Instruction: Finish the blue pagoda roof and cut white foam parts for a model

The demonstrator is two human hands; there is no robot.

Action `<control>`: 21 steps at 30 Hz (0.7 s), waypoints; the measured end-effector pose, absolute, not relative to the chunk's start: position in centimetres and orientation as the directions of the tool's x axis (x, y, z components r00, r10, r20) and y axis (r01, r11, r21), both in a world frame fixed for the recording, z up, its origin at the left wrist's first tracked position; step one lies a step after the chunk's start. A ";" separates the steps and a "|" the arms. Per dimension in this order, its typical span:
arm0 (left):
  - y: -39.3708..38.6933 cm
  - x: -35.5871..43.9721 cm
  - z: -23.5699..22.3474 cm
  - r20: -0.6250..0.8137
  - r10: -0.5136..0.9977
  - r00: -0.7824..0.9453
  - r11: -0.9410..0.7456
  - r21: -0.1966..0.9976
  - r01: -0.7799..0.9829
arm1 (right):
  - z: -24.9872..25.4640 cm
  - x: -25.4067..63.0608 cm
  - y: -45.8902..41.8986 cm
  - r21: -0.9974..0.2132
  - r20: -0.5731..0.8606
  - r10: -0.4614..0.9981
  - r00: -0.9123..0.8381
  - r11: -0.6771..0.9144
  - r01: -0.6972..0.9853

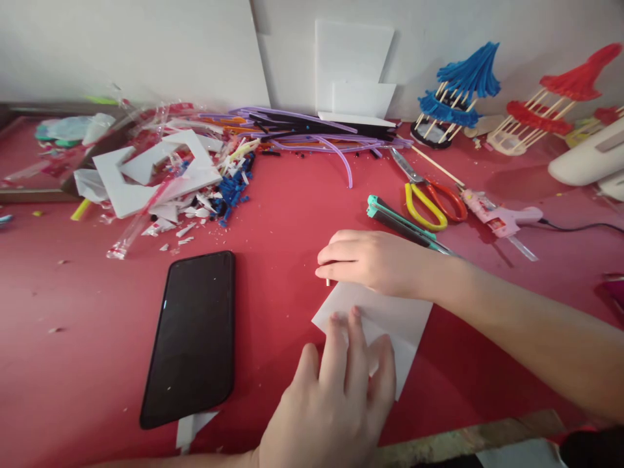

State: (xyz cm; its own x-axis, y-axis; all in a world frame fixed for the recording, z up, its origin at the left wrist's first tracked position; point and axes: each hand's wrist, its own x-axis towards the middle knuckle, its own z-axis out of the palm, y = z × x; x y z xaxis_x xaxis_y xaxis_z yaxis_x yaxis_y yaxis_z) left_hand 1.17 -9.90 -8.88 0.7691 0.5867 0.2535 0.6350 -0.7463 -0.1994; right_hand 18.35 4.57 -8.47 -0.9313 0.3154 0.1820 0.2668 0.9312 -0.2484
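A white foam sheet (394, 318) lies on the red table (283, 221) in front of me. My left hand (336, 396) rests flat on its near part, fingers stretched out and pressing it down. My right hand (370, 260) sits at the sheet's far edge, fingers curled round a small thin tool whose metal tip shows just below the fingers; I cannot make out what the tool is. A black phone (192, 338) lies face up to the left of the sheet.
Behind the right hand lie a teal utility knife (397, 221), red-and-yellow scissors (429, 195) and a pink glue gun (502, 218). Foam scraps (151, 175) and straws (312, 133) pile at the back left. Blue (458, 91) and red (556, 97) straw pagodas stand at the back right.
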 end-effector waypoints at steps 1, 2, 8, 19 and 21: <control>-9.9 1.4 -8.8 0.260 0.585 0.768 -0.746 -0.200 0.636 | -8.4 18.1 4.8 -0.246 0.162 0.318 -0.934 0.930 0.274; -9.8 1.6 -8.8 0.276 0.584 0.764 -0.741 -0.203 0.640 | -8.4 17.9 4.9 -0.241 0.154 0.326 -0.933 0.928 0.284; -9.9 3.1 -8.9 0.326 0.595 0.734 -0.704 -0.228 0.672 | -8.9 19.4 3.4 -0.255 0.335 0.430 -0.838 0.898 0.359; -10.4 1.9 -9.4 0.311 0.552 0.774 -0.755 -0.207 0.622 | -8.4 22.2 -3.0 -0.547 0.215 0.659 -0.721 0.692 0.470; -10.6 1.9 -9.6 0.318 0.552 0.771 -0.752 -0.210 0.625 | -8.7 22.1 -2.9 -0.577 0.196 0.667 -0.719 0.672 0.465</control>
State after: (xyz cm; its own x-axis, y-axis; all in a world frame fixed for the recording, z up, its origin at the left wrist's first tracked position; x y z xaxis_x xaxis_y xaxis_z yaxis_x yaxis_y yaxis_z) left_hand 1.87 -10.56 -9.60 0.7709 0.5521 0.3176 0.6249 -0.7520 -0.2096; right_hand 22.12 -2.91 -8.69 -0.7189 0.6668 0.1963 0.4653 0.6715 -0.5766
